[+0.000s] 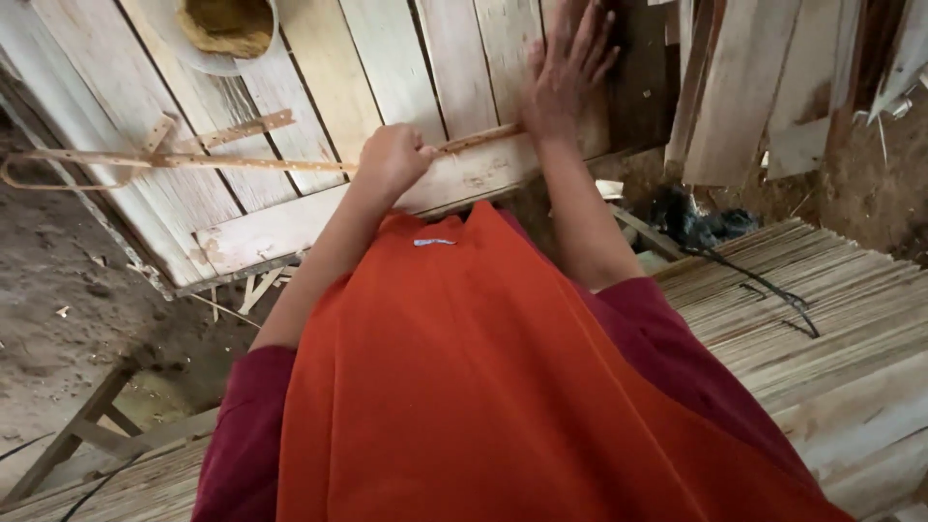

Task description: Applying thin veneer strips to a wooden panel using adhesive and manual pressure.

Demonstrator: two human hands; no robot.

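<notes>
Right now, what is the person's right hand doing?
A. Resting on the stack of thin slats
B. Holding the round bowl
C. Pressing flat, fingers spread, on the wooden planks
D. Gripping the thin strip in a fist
C: the right hand lies open and flat on the plank panel, while the left hand fists the thin strip.

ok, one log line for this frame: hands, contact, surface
left hand: fist shut on thin cane strip | right hand: flat, fingers spread, pressing plank panel | strip lies across panel
</notes>
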